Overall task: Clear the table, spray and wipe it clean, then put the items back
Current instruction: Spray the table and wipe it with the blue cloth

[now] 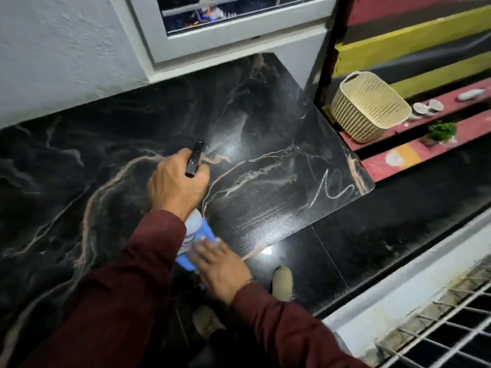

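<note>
A black marble-patterned table (265, 123) with pale veins fills the middle of the view. My left hand (176, 183) grips a spray bottle (192, 228) with a white body and a black nozzle, which points toward the table's far right. A pale mist hangs just in front of the nozzle. At the table's near edge lies a blue cloth (206, 232), with my right hand (221, 268) resting flat on it, fingers straight. Part of the cloth is hidden under that hand and the bottle.
On the red steps to the right lie a cream plastic basket (369, 107) on its side, a small green plant (441, 132) and some white dishes (427, 107). A white window frame (233, 43) meets the table's far side. A metal grille (438, 322) lies at lower right.
</note>
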